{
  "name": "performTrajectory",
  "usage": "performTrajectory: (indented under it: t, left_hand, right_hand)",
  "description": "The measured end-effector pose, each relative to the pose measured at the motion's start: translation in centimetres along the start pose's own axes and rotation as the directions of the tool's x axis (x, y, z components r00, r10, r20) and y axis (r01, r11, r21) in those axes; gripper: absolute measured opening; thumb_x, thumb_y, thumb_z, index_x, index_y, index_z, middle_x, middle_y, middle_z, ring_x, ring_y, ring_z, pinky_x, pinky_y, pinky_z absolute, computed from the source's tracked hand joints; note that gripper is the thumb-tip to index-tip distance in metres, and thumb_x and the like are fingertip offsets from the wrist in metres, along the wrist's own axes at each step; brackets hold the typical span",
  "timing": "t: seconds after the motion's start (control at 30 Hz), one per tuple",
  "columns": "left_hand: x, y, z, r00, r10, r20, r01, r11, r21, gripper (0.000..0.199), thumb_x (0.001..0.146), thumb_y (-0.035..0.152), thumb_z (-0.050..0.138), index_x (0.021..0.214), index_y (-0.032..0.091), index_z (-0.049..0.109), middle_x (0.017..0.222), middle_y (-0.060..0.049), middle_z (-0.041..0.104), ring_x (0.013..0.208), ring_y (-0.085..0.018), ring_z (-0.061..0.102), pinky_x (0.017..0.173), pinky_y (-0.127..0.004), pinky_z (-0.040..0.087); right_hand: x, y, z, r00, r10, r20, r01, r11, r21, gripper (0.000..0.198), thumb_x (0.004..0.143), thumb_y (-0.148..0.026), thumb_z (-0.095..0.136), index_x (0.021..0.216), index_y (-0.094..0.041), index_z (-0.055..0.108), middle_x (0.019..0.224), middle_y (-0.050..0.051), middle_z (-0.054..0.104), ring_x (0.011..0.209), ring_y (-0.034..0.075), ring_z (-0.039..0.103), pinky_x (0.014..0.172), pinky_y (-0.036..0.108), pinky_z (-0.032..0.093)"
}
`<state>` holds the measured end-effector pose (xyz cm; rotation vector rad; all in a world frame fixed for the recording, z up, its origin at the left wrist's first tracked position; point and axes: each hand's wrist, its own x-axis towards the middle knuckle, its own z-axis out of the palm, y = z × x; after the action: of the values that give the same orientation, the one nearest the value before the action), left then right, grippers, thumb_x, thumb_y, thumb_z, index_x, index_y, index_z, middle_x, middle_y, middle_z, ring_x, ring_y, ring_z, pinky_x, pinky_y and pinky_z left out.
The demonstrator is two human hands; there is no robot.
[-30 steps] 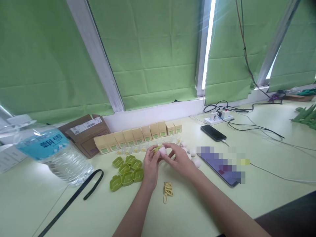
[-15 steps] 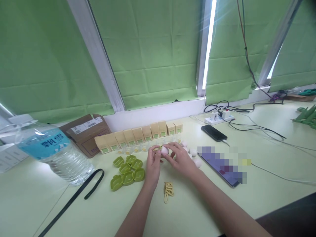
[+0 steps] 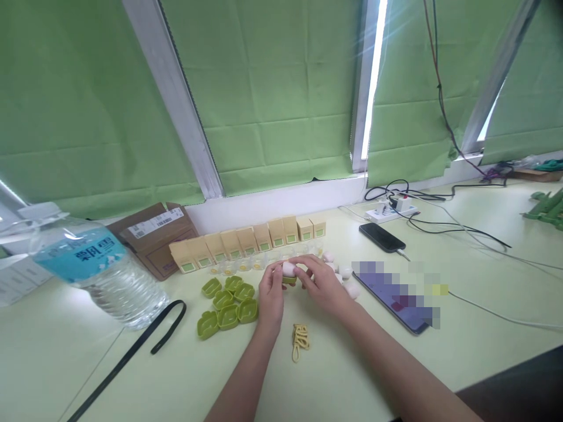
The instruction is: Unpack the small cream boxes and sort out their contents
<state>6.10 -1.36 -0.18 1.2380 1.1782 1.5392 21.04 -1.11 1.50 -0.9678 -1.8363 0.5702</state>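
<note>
Both my hands hold a small white rounded piece above the table. A green cup-like cover sits around its underside. My left hand grips it from the left with thumb and fingers. From the right, my right hand pinches it, thumb and fingertips against the white part. Several green cup-like covers lie in a cluster left of my hands. More white rounded pieces lie beside my right hand, partly hidden by it. A bundle of yellow cord-like loops rests between my forearms.
Small tan boxes stand in a row at the back, with small clear containers before them. Left are a water bottle, cardboard box and black strap. Right are a phone, tablet-like device and power strip.
The white piece has been turned in my fingers. Its white top now faces up with the green cover below, where the green showed at its upper left before.
</note>
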Motion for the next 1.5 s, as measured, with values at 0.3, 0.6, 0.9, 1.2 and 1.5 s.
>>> performTrajectory:
  t: [0.3,0.6,0.9,1.2,1.5]
  left_hand:
    - [0.02,0.24,0.13,0.995,-0.02,-0.096,0.014,0.998,-0.06,0.04,0.09,0.056,0.056,0.108,0.02,0.063,0.101,-0.005,0.07,0.067,-0.013,0.065,0.067,-0.027,0.047]
    - [-0.33,0.55,0.41,0.997,0.032,-0.075,-0.034,0.999,-0.028,0.037,0.088,0.052,0.06,0.109,0.022,0.061,0.1,-0.006,0.071,0.077,-0.017,0.066,0.068,-0.027,0.048]
    - [-0.45,0.34,0.4,0.998,0.049,-0.047,-0.049,0.999,0.001,0.036,0.09,0.051,0.06,0.113,0.023,0.058,0.106,-0.007,0.071,0.081,-0.016,0.068,0.075,-0.028,0.049]
    - [-0.63,0.16,0.37,0.996,0.071,-0.048,-0.071,0.997,0.019,0.037,0.089,0.051,0.061,0.115,0.024,0.056,0.099,-0.005,0.069,0.084,-0.017,0.068,0.078,-0.029,0.049]
    - [-0.8,-0.18,0.38,0.989,0.148,-0.013,-0.146,0.985,0.092,0.036,0.09,0.05,0.06,0.116,0.025,0.055,0.098,-0.005,0.064,0.085,-0.017,0.062,0.081,-0.03,0.049]
  right_hand:
    - [-0.03,0.13,0.18,0.998,0.01,-0.067,-0.014,0.998,-0.064,0.014,0.095,-0.031,0.056,0.103,-0.024,0.065,0.107,0.005,0.063,0.07,0.014,0.063,0.071,0.032,0.055]
    - [-0.01,0.34,0.32,0.995,0.044,-0.084,-0.049,0.997,-0.057,0.01,0.091,-0.03,0.062,0.097,-0.023,0.064,0.106,0.004,0.062,0.06,0.009,0.06,0.066,0.029,0.055]
    - [0.15,0.74,0.29,0.99,0.035,-0.139,-0.051,0.992,-0.111,0.007,0.089,-0.027,0.062,0.09,-0.022,0.066,0.103,0.003,0.064,0.053,0.008,0.058,0.066,0.031,0.054]
    - [0.13,0.7,0.3,0.992,0.042,-0.118,-0.056,0.991,-0.119,0.006,0.088,-0.026,0.062,0.088,-0.023,0.067,0.102,0.003,0.065,0.051,0.007,0.056,0.065,0.03,0.053]
    - [0.16,0.52,0.17,0.989,0.047,-0.139,-0.067,0.987,-0.143,0.004,0.087,-0.024,0.06,0.085,-0.022,0.062,0.098,0.002,0.064,0.053,0.009,0.056,0.065,0.03,0.052]
